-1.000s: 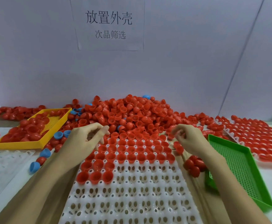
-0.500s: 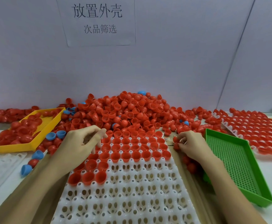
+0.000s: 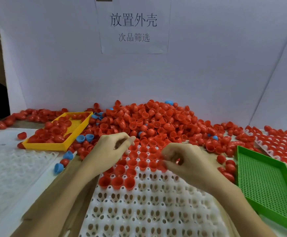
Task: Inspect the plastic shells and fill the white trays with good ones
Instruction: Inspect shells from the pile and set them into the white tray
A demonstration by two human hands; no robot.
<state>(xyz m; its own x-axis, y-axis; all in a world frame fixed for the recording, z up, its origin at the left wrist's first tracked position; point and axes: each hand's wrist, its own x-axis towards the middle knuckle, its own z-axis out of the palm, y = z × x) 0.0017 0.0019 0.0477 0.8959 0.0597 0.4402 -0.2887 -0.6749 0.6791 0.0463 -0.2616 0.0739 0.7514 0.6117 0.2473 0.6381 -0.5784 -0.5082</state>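
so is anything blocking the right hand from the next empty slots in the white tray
Nothing visible does. The right hand hovers over the white tray at the edge of the filled red shells, and the empty pockets just below it lie open. The left hand stays off to the side.

Glossy, smooth red plastic shells point(image 3: 153, 120) heap up with a few shiny blue plastic shells point(image 3: 83, 138) among them, and the white tray point(image 3: 156, 211) beneath is milky, slightly translucent moulded plastic with a soft sheen. The yellow basket point(image 3: 74, 135) and the green basket point(image 3: 265, 183) are both rigid plastic with perforated mesh floors, fairly matt. On the smooth, matt white backboard point(image 3: 207, 65) hangs a paper sign point(image 3: 134, 28) under a faintly shiny clear cover.
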